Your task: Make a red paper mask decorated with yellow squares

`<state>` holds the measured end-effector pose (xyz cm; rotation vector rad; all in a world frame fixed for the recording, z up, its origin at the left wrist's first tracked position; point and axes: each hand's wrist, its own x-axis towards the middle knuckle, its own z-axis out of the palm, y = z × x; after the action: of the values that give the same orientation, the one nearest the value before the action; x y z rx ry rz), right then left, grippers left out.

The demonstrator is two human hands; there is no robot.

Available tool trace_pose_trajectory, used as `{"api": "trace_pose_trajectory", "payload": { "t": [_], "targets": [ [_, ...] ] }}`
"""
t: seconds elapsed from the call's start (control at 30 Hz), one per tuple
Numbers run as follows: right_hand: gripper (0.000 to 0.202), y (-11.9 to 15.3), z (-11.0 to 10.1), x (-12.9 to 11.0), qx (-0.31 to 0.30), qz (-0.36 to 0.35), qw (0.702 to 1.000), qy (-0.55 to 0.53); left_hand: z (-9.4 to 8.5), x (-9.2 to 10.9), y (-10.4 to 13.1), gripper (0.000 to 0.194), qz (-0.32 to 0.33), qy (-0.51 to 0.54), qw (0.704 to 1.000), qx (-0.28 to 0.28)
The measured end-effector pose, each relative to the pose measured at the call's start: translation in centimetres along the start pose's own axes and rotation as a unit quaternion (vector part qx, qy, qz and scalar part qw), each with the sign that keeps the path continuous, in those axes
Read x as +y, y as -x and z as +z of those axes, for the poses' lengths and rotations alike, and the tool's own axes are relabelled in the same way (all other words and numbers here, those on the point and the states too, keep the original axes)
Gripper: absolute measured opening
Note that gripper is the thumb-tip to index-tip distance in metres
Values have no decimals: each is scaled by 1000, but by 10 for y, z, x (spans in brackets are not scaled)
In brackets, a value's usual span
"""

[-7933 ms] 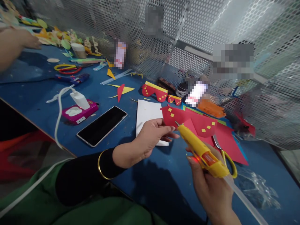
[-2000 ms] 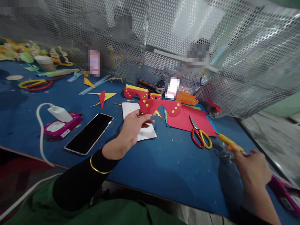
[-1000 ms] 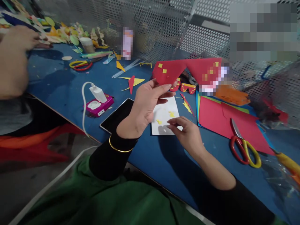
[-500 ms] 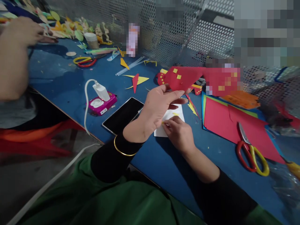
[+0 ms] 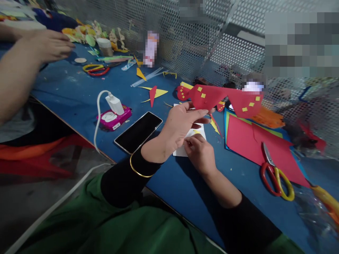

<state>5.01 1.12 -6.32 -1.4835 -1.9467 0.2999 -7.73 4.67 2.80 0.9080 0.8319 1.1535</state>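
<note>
My left hand (image 5: 180, 121) grips the left part of a red paper cutout (image 5: 242, 104) between thumb and fingers, holding it up above the table. Small yellow squares dot the cutout at both ends. Below it, partly covered by my hands, lies a white sheet (image 5: 180, 151) with a yellow scrap (image 5: 196, 131) on it. My right hand (image 5: 201, 153) is pinched at the sheet, close under my left wrist; what its fingertips hold is too small to make out.
A black-screened phone (image 5: 139, 132) and a magenta power socket (image 5: 115, 118) are at left. Red-and-yellow-handled scissors (image 5: 277, 176) rest on red paper (image 5: 243, 137) at right. Another person's hand (image 5: 54, 46) is at far left. Yellow and red paper pieces (image 5: 153, 93) lie farther back.
The red cutout has come down slightly, and its right end shows more clearly. My right hand stays pinched near my left wrist. The other person's hand has moved to the right.
</note>
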Motion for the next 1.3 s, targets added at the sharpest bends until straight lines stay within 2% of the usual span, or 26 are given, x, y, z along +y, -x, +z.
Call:
{"api": "trace_pose_trajectory", "payload": {
  "t": [0.17,0.37,0.5,0.57,0.67,0.77,0.87,1.0,1.2,1.3],
  "targets": [
    [17,-5,-9,1,38,97,983,-150,0,-1,-1,18,14,3,1000,1],
    [21,1,-32,-3,63,183,935,-295,1,-4,-2,19,11,-8,1000,0],
    [19,17,-54,-8,96,241,890,-376,5,-10,-1,15,5,-9,1000,-9],
    [17,25,-64,-11,130,246,873,-401,9,-15,1,12,-10,-9,1000,-16],
    [14,34,-73,-12,178,236,866,-403,16,-24,5,10,-46,-17,998,-35],
    [16,36,-71,-7,189,260,858,-401,19,-31,6,12,-71,-22,996,-47],
    [19,33,-61,-1,163,291,845,-417,17,-32,3,11,-52,-13,998,-29],
    [22,24,-48,-1,129,309,836,-434,11,-25,-2,14,-10,-4,1000,-13],
    [27,7,-35,-10,51,313,831,-457,6,-12,-1,11,-5,30,1000,-8],
    [26,1,-28,-12,45,302,834,-460,5,-10,0,11,-1,35,999,-7]
  ]
}}
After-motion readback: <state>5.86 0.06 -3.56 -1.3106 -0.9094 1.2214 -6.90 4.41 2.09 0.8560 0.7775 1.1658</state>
